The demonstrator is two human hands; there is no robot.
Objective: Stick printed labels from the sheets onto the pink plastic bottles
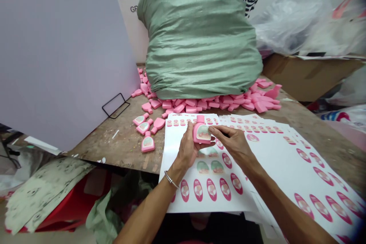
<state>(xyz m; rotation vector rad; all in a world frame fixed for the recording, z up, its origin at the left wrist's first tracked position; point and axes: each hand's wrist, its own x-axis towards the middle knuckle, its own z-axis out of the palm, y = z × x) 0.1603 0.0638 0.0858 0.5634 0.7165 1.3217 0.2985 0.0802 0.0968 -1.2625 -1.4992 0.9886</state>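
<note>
Head view, left hand [187, 145]: clamped round a pink bottle [200, 123], thumb along its left side and fingers behind, with a bracelet [170, 180] at the wrist.
Right hand [236, 143]: thumb and forefinger close together at the right edge of the label [203, 133]; whether they pinch it or only press on it, I cannot tell.
Pink bottle: upright, cap end away from the person, above the label sheet, its arched green-and-cream label facing up toward the head camera.
Label sheet [170, 156]: white, beneath both hands, printed with pink ovals near the front edge and green arched labels further back.
Sheet stack [274, 171]: more printed white sheets, spread at an angle to the right, partly under the right forearm.
Labelled bottles [148, 143]: three, lying left of the label sheet, near one another.
Pile of pink bottles [191, 103]: heaped beyond the sheets, along the foot of a large green sack [200, 42].
Wire stand [116, 106]: black, on the worn brown table [100, 141], beside a pale panel [63, 45].
Cardboard box [300, 76]: far right, with clear plastic [288, 15] above it.
Wall [127, 2]: behind the sack, lettered "RESPECT".
</note>
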